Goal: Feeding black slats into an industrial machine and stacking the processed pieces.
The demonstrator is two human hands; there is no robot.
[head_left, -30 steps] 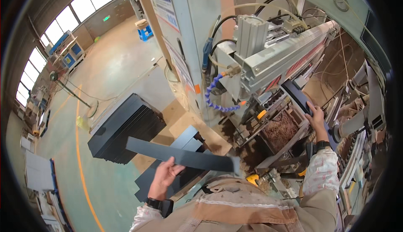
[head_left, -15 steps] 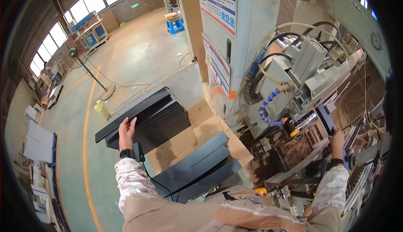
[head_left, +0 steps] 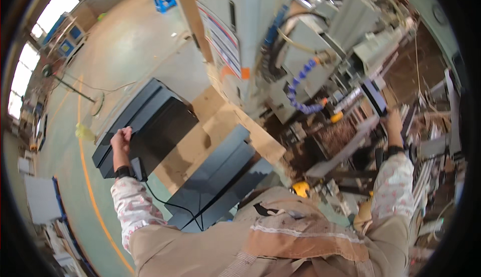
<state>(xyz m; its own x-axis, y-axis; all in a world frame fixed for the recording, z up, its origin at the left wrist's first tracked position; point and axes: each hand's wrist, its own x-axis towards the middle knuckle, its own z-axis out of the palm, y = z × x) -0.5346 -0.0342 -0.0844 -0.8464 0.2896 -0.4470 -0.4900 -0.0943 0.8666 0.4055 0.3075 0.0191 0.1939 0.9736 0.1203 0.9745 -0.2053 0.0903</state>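
Note:
My left hand (head_left: 121, 139) is over the near edge of a stack of long dark panels (head_left: 168, 124). Its fingers are curled together at the edge of the top dark panel (head_left: 143, 105); blur hides the exact grip. At the right, my right hand (head_left: 394, 122) is closed on the lower end of a short, dark, flat piece (head_left: 374, 98) with a pale edge, beside the machine's metal parts. More grey-blue panels (head_left: 210, 169) lie in front of me, nearer than the stack. Black bands circle both wrists, and a small dark device with a cable hangs by the left one.
A tall grey machine cabinet (head_left: 260, 31) stands ahead, with a blue segmented hose (head_left: 295, 89) and metal heads at its right. Wood-coloured board (head_left: 208, 121) lies under the panels. Shavings (head_left: 333, 129) and scrap strips lie below the machine. A stand (head_left: 75, 86) is on the left floor.
The view has swung, shifting the scene leftward and up. My left hand's fingers have drawn together from a spread pose. The top panel now lies more evenly on the stack. My right hand keeps its piece.

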